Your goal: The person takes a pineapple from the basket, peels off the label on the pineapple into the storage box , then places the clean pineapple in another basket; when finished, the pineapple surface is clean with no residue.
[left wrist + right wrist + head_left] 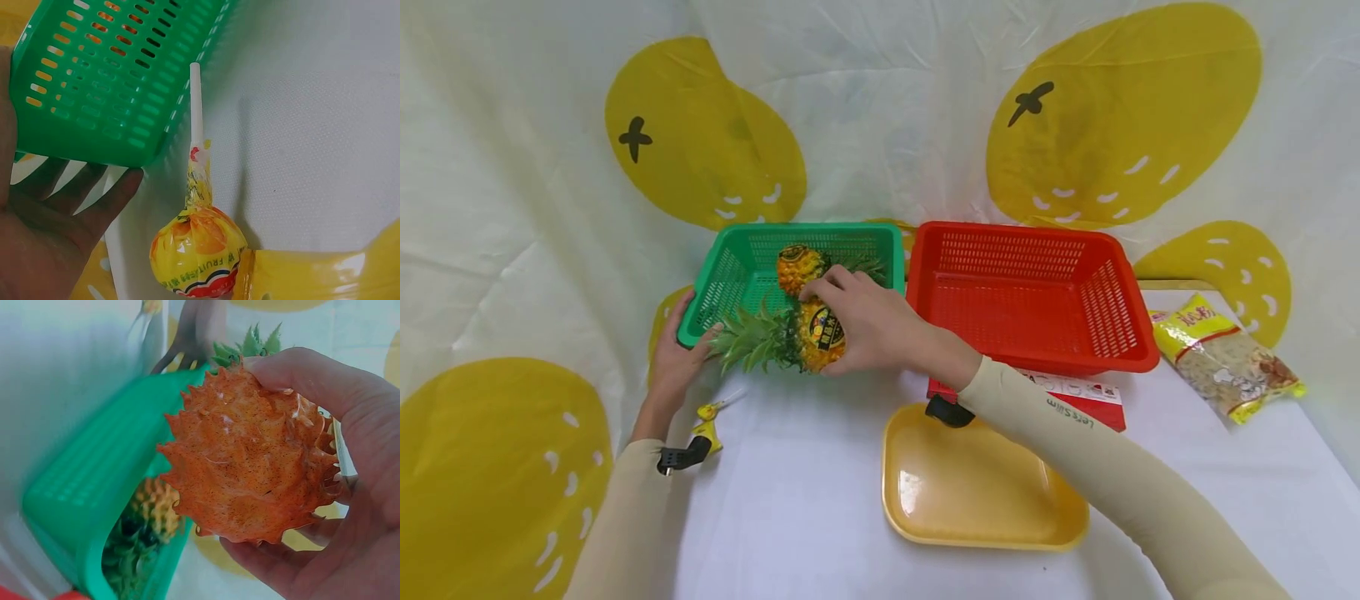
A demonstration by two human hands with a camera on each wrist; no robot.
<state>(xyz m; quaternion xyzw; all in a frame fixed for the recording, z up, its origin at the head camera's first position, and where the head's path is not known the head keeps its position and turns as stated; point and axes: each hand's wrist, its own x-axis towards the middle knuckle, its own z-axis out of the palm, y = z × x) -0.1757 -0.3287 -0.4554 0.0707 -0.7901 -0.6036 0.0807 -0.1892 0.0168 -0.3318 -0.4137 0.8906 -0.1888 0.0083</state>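
Observation:
My right hand [872, 321] grips a small orange pineapple [815, 333] with a round black label, held over the front rim of the green basket [891, 271]. Its leafy crown points left. In the right wrist view, thumb and fingers wrap round the spiky body of this pineapple [250, 456]. A second pineapple [797, 268] lies inside the basket, partly hidden by my right hand. At the basket's front left corner my left hand [676, 354] holds on; the left wrist view has its fingers [94, 206] beneath the basket wall [106, 94].
Right of the green basket stands a red basket [1000, 296]. A yellow tray [977, 492] lies in front, beside a partly covered red box [1093, 404]. A lollipop [197, 250] and a yellow packet [312, 275] lie near my left wrist. A snack bag [1228, 358] sits far right.

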